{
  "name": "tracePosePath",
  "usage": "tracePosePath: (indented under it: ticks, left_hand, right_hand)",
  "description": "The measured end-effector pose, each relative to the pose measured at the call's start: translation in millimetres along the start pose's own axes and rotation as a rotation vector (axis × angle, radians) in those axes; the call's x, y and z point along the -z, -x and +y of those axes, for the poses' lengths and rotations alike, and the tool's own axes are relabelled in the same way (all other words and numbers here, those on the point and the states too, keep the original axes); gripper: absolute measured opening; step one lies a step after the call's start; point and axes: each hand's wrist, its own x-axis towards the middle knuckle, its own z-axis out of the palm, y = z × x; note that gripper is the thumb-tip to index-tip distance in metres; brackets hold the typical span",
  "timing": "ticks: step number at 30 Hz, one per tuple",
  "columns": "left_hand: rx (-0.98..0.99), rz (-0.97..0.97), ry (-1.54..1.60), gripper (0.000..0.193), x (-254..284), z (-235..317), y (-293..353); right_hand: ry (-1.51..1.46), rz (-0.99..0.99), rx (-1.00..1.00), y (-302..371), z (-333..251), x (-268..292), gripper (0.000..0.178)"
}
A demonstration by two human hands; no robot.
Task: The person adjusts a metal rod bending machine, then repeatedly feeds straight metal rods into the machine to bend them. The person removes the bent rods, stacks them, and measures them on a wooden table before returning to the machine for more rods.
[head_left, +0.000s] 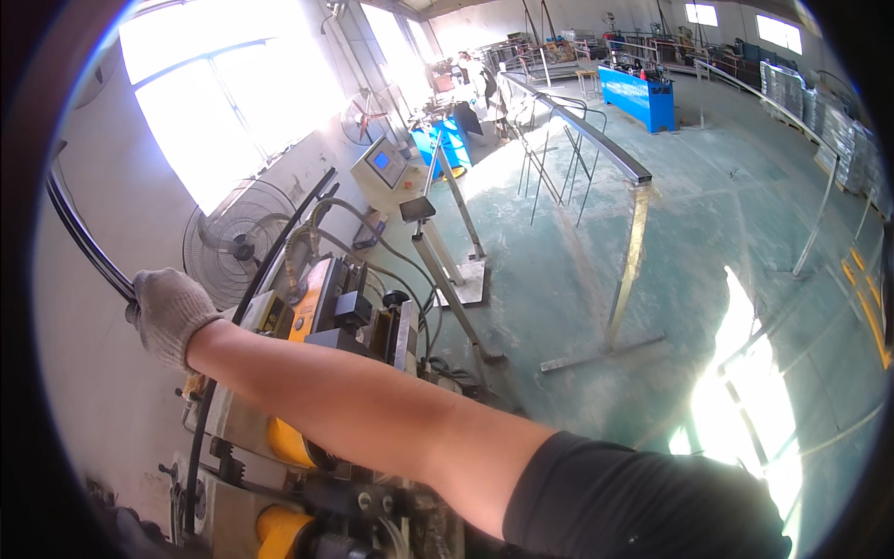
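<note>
My right hand, in a light knitted work glove, is at the far left at the end of my outstretched bare arm. Its fingers are closed round a few thin black rods, which rise and curve to the upper left. Whether the rods continue past the fist is hidden. Below the arm stands a machine with orange-yellow parts and grey housings; my forearm covers its middle. A long black bar slants over the machine close to the hand and passes behind the wrist. My left hand is out of sight.
A round wire-caged fan stands by the wall behind the machine. Hoses loop off it. A control box with a lit screen is beyond. A long metal rail stand crosses the green floor; blue workbenches stand farther back.
</note>
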Motion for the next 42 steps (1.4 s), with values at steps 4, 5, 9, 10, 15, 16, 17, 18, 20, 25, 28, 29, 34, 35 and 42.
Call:
tracePosePath:
  ticks: [4,5,9,10,15,16,17,18,20,25,28,29,34,35,42]
  left_hand:
    - [0.274,0.021,0.274,0.050,-2,-12,-3]
    - [0.280,0.011,0.282,0.050,-3,-13,-2]
    - [0.231,0.034,0.272,0.050,-5,-3,5]
    - [0.225,0.036,0.252,0.050,-5,2,7]
    - [0.182,0.054,0.242,0.052,-6,13,6]
    - [0.249,0.050,0.203,0.052,-4,11,9]
    - [0.303,0.008,0.158,0.049,-6,8,3]
    - [0.302,0.026,0.172,0.046,-4,4,6]
    - [0.315,0.053,0.205,0.040,-5,-3,7]
    - [0.296,0.060,0.128,0.030,-3,-6,12]
    - [0.297,0.089,0.115,0.028,-4,2,13]
    - [0.257,0.091,0.082,0.028,-4,4,12]
    - [0.303,0.147,-0.020,0.035,-1,9,15]
    - [0.321,0.153,-0.041,0.036,2,9,18]
    - [0.306,-0.009,0.069,0.044,14,-8,53]
  right_hand:
    - [0.001,0.032,0.024,0,3,-5,0.025]
    - [0.019,0.027,0.021,0,5,-6,0.026]
    - [0.047,0.028,0.042,-1,4,-4,0.025]
    - [0.052,0.037,0.046,-1,1,-3,0.026]
    - [0.163,-0.067,0.035,1,-7,8,0.029]
    - [0.149,-0.061,0.042,2,-7,10,0.030]
    - [0.129,-0.056,0.045,3,-7,11,0.031]
    - [0.108,-0.026,0.053,4,-6,12,0.033]
    - [0.090,-0.024,0.032,6,-5,14,0.036]
    - [0.137,0.069,0.084,2,-2,9,0.045]
    - [0.250,0.066,0.178,-6,4,1,0.041]
    - [0.300,0.082,0.196,-8,7,-4,0.039]
    - [0.629,0.097,0.478,-18,20,-13,0.039]
    - [0.493,0.092,0.393,-18,22,-10,0.039]
    - [0.113,0.044,0.094,30,46,17,0.039]
